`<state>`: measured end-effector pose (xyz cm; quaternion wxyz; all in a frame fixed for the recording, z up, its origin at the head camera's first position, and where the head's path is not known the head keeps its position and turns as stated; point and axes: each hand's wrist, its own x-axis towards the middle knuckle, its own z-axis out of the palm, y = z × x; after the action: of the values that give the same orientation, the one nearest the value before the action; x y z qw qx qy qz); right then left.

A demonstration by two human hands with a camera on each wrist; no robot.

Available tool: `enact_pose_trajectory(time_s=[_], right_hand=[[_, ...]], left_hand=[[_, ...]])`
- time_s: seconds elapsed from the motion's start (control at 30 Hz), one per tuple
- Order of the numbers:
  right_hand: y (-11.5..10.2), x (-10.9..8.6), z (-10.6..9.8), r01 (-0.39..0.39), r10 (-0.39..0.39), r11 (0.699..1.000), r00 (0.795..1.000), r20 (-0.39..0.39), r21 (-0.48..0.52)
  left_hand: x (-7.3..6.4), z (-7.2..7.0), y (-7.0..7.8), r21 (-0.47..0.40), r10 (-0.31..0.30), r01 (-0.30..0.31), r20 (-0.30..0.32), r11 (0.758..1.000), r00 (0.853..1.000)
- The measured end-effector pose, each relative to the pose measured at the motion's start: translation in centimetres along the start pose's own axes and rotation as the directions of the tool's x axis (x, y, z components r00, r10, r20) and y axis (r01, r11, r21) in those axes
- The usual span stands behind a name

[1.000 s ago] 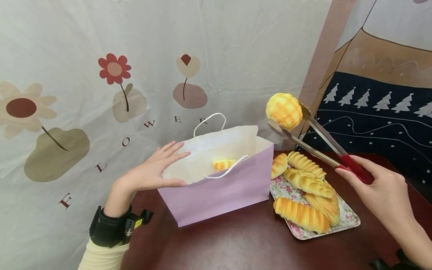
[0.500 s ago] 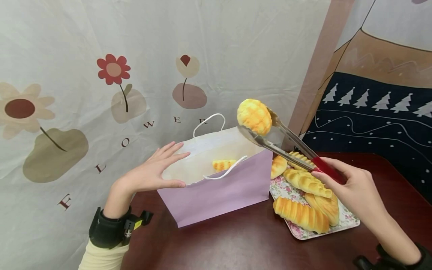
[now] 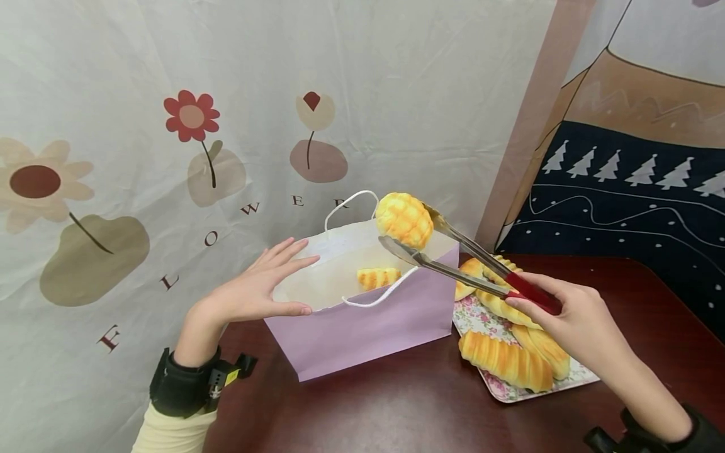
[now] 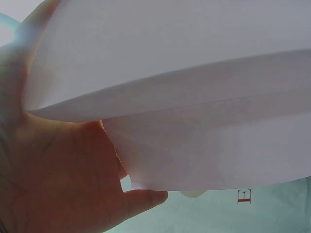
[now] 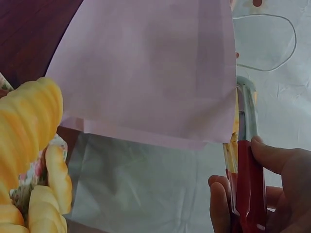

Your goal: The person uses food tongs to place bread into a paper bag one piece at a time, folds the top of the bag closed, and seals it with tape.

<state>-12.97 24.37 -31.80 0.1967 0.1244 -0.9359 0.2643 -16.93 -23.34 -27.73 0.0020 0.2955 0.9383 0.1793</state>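
Melon bun [image 3: 404, 220] in tongs [image 3: 464, 274], at paper bag [image 3: 368, 335] mouth | right hand [image 3: 578, 321] pinching tongs | left hand [image 3: 257, 286] spread by rim | I'd guess light, squishy: grip its sides gently

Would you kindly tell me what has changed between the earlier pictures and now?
The right hand carried the tongs and round bun leftward and down, from right of the paper bag to over its opening. Nothing was released; the left hand, bag and tray stayed put.
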Motion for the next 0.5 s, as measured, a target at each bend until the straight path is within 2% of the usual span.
enact_pose_trajectory(time_s=[0.5], right_hand=[[0.24, 0.09, -0.17, -0.018, 0.018, 1.000, 0.999, 0.037, -0.022]], left_hand=[[0.02, -0.10, 0.16, 0.001, 0.003, -0.003, 0.000, 1.000, 1.000]])
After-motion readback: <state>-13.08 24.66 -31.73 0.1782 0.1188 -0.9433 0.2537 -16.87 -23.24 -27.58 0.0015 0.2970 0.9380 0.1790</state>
